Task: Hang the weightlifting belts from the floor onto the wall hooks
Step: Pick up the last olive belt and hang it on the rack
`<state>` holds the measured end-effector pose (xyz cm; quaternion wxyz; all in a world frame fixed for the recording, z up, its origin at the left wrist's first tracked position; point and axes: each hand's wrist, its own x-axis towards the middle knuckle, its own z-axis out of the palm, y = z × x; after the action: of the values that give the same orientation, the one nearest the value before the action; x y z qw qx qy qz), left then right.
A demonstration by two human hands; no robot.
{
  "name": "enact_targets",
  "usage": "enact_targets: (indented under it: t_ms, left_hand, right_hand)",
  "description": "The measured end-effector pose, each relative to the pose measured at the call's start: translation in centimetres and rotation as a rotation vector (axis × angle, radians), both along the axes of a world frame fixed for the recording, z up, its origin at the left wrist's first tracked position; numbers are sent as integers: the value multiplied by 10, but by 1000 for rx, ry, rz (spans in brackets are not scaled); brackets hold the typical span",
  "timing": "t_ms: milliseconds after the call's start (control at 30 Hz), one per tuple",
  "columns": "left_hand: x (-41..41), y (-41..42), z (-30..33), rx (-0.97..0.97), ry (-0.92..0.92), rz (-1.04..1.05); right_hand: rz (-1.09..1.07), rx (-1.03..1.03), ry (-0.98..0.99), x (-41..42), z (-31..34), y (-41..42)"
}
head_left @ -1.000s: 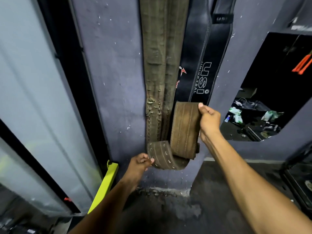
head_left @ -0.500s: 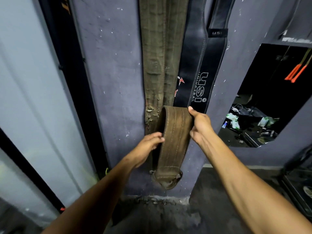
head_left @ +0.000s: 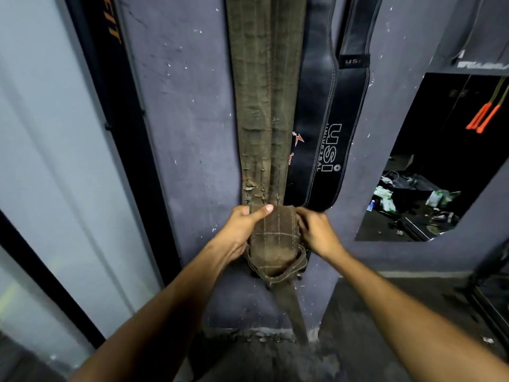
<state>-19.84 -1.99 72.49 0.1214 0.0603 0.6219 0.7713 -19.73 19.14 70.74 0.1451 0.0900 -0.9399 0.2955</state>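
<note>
I hold a worn brown belt (head_left: 276, 238) against the purple wall, folded over with its buckle end below my hands and a thin strap trailing toward the floor. My left hand (head_left: 242, 230) grips its left edge, thumb across the top. On the belt's right edge, my right hand (head_left: 316, 232) is closed. Directly above hang two worn olive-brown belts (head_left: 264, 106) and, to their right, a black leather belt (head_left: 327, 150) with white lettering. The hooks lie above the top of the view and cannot be seen.
A purple wall pillar (head_left: 187, 133) carries the belts. A glass panel with a black frame (head_left: 68, 161) stands to the left. To the right an opening (head_left: 429, 188) shows a dark cluttered space with orange handles (head_left: 484, 117). Dark floor lies below.
The brown belt was loosely folded with one end low in my left hand. Both hands have come together at its top fold, and the view has shifted closer to the wall.
</note>
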Motion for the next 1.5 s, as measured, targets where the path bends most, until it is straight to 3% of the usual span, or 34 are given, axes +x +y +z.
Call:
enact_targets:
  t_ms: [67, 267, 400, 467, 533, 600, 733, 833, 900, 967, 1033, 1100, 1200, 1333, 1433, 1500]
  left_hand:
    - [-5, 5, -2, 24, -91, 16]
    - [-14, 20, 4, -43, -394, 41]
    - [-15, 7, 1, 18, -565, -90]
    - [-14, -5, -6, 70, -534, -92]
    - [-9, -16, -10, 289, -487, -76]
    - [-2, -22, -13, 384, -339, -36]
    - [15, -18, -15, -19, 65, 68]
    - [28, -13, -13, -51, 260, 81]
    - [33, -8, -9, -42, 258, 89]
    - [36, 1, -4, -56, 218, 243]
    - [34, 8, -1, 17, 166, 421]
    - [30, 7, 1, 144, 144, 443]
    - [24, -8, 7, 278, 33, 462]
    - [28, -11, 23, 168, 47, 405]
    - [36, 7, 41, 114, 132, 283]
    - [42, 19, 53, 114, 187, 186]
  right_hand:
    - [67, 87, 60, 14, -27, -2]
    - [130, -20, 321, 36, -34, 0]
    - [423, 254, 477, 33, -11, 0]
    - [356, 281, 450, 34, -3, -5]
    - [229, 193, 422, 32, 4, -16]
    - [120, 98, 386, 31, 12, -35]
    - [-91, 56, 287, 25, 23, -72]
    - [-121, 141, 183, 29, 28, -83]
    - [-120, 231, 180, 36, 28, -89]
    - [-103, 362, 175, 45, 27, -99]
    - [-68, 488, 175, 54, 25, -107]
    - [-15, 498, 185, 61, 27, -101]
    - [87, 269, 182, 70, 34, -70]
    - [-75, -529, 22, 64, 50, -30]
    - [42, -755, -234, 57, 63, -23]
    - [196, -860, -275, 59, 67, -27]
